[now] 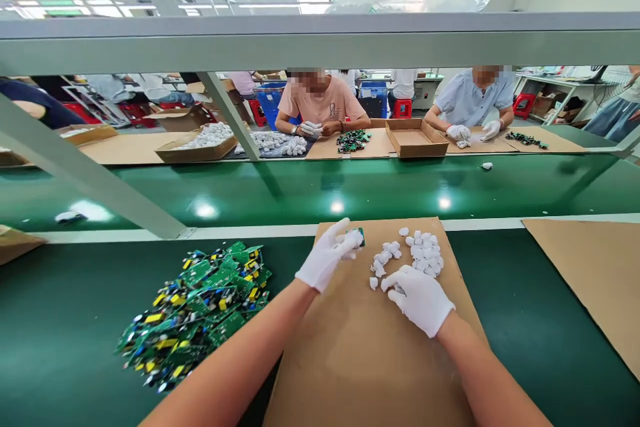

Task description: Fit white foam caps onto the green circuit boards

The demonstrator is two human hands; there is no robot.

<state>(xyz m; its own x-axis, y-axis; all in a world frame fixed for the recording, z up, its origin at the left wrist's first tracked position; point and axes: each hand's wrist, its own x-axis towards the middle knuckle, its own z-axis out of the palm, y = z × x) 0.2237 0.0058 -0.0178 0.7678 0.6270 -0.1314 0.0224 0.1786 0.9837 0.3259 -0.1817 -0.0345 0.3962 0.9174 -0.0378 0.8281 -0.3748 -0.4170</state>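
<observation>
One green board (357, 235) pinched in left-hand fingers (345, 245), apparently

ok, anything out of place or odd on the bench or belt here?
One stray white part lies alone on the green belt, apart from the co-workers' piles. Nearer, the left hand holds a circuit board; the right hand rests by the white parts. Nothing looks damaged.

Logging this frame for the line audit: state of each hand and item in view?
left hand: gloved, shut on a small green circuit board
right hand: gloved, resting on the cardboard sheet, fingertips at the white plastic pieces
white plastic pieces: loose, scattered on the sheet
circuit board pile: heaped loose on the green bench
cardboard box: open, across the belt
</observation>
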